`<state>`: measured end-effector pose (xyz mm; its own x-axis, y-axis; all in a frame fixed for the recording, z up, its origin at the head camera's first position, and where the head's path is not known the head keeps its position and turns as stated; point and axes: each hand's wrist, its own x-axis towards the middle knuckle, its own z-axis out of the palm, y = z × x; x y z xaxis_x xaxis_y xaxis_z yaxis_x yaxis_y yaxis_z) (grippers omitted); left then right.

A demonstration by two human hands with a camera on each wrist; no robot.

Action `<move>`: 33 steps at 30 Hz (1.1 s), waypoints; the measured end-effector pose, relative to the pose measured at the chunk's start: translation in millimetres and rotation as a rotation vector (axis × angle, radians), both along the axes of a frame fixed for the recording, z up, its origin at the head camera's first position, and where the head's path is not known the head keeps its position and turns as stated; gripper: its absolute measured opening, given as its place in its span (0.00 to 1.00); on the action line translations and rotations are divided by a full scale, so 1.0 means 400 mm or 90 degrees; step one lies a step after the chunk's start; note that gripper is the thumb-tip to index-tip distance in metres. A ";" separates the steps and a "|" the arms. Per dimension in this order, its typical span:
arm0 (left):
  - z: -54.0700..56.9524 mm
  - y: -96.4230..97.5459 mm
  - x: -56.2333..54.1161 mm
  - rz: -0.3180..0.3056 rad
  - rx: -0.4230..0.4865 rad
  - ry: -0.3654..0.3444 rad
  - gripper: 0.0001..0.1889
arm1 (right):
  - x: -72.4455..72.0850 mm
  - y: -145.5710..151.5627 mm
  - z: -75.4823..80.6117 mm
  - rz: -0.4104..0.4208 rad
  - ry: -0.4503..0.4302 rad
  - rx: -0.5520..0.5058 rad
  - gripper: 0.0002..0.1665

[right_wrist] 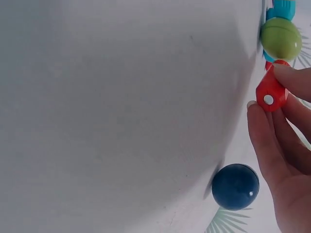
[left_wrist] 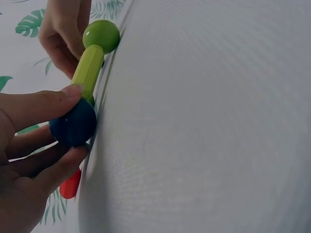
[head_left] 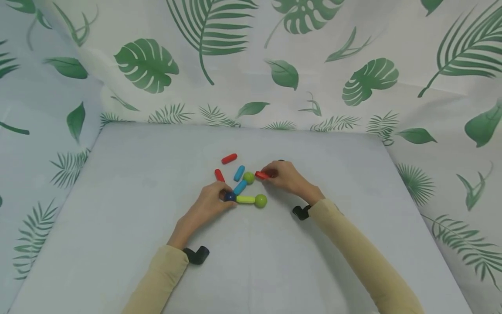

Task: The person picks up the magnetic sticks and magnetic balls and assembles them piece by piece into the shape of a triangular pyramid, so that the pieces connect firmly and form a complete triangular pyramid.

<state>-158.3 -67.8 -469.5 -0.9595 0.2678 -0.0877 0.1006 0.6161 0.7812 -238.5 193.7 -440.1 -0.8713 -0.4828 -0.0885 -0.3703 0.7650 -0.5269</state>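
My left hand [head_left: 209, 201] pinches a dark blue ball [left_wrist: 74, 124] between thumb and fingers. From that ball, a blue rod [head_left: 240, 188] runs up to a green ball [head_left: 249, 178], and a yellow-green rod [head_left: 245, 199] leads right to a second green ball [head_left: 260, 201]. The fingers of my right hand [head_left: 285, 175] grip a red rod [right_wrist: 271, 92], whose end face bears a pale round spot. This rod points at the upper green ball, close beside it in the head view.
Beyond the joined pieces lie a loose blue rod [head_left: 239, 173] and two red rods, one farther back [head_left: 229, 158] and one near the left fingers [head_left: 219, 175]. Another dark blue ball [right_wrist: 235, 187] sits behind my right hand. Leaf-patterned cloth [head_left: 235, 100] borders the white table [head_left: 251, 266].
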 end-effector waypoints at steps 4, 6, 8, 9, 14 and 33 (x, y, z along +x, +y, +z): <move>0.002 -0.001 -0.001 0.001 -0.005 -0.001 0.21 | 0.010 0.007 -0.004 0.016 -0.010 -0.008 0.16; 0.003 0.000 -0.002 0.000 -0.005 0.000 0.21 | 0.014 0.009 -0.005 0.026 -0.016 -0.016 0.16; 0.003 0.001 -0.003 -0.002 -0.002 0.000 0.20 | 0.018 0.010 -0.005 0.027 -0.026 -0.023 0.16; 0.004 0.001 -0.004 -0.004 -0.001 0.000 0.20 | 0.019 0.010 -0.006 0.029 -0.028 -0.026 0.16; 0.002 0.003 -0.008 -0.009 0.002 0.004 0.20 | 0.025 0.010 -0.007 0.019 -0.054 -0.039 0.16; 0.000 0.025 -0.014 -0.013 0.007 0.012 0.21 | 0.061 -0.019 -0.016 -0.044 -0.114 -0.093 0.22</move>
<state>-163.8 -57.7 -469.6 -0.9553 0.2880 -0.0668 0.1273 0.6047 0.7862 -214.1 186.3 -446.5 -0.8795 -0.4411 -0.1788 -0.2099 0.6967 -0.6859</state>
